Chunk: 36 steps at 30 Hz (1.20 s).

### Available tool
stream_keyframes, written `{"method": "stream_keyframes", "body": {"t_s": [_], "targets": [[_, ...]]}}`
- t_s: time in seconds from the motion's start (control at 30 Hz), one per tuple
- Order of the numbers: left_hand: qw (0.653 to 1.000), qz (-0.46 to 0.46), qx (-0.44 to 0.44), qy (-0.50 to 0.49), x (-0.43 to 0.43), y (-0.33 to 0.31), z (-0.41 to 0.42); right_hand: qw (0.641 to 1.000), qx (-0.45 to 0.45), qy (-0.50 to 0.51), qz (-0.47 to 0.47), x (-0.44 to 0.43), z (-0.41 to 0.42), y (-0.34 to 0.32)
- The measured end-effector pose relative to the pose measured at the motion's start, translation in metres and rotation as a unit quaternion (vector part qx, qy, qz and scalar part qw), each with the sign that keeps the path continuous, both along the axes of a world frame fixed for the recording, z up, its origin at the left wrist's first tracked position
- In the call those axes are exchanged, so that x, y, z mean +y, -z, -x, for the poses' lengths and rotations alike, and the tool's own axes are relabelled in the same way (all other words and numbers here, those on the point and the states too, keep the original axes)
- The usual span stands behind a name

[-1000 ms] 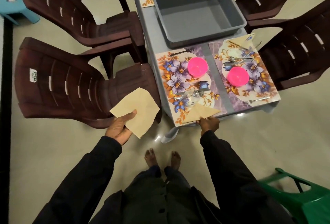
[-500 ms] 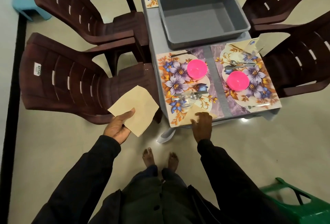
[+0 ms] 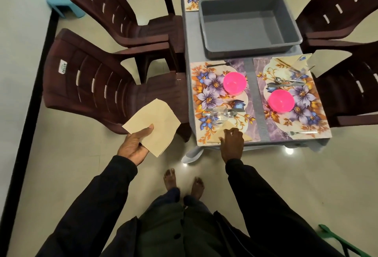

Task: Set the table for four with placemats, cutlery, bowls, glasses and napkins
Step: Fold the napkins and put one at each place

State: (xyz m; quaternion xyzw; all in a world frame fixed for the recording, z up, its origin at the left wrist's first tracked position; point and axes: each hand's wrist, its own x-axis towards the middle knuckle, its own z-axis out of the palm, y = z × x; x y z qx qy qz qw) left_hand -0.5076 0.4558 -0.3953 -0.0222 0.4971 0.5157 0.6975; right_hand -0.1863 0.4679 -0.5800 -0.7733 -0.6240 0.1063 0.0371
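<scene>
Head view: the left hand [image 3: 134, 146] grips loose beige napkins [image 3: 152, 124] under its thumb, off the table, left of and nearer than the grey tub [image 3: 250, 49]. The right hand [image 3: 232, 144] rests with relaxed fingers on a folded napkin [image 3: 247, 137], which lies on the floral placemat [image 3: 199, 93] just this side of the tub.

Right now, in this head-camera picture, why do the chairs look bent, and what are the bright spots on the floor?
Head view: the wide-angle lens bows the chairs and the black floor strip outward; the spots are lights reflected in the glossy floor; shadows are faint; the clear glass barely shows against its flowered placemat.
</scene>
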Motion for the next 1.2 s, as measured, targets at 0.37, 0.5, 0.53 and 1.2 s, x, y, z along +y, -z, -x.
{"method": "stream_keyframes", "body": {"t_s": [0.37,0.5,0.53,1.2], "targets": [[0.999,-0.018,-0.027,-0.032,-0.023,0.001,0.004,0.975,0.2,-0.055,-0.084,-0.023,0.016,-0.046],[0.998,-0.033,-0.035,-0.037,-0.029,-0.004,0.015,0.939,0.328,-0.083,-0.059,-0.015,0.058,-0.084],[0.998,-0.035,-0.038,-0.039,-0.031,-0.005,0.021,0.926,0.362,-0.089,-0.056,-0.011,0.072,-0.099],[0.987,-0.13,0.011,-0.092,-0.09,-0.02,0.34,0.811,0.524,-0.217,0.141,0.027,0.467,-0.208]]}}
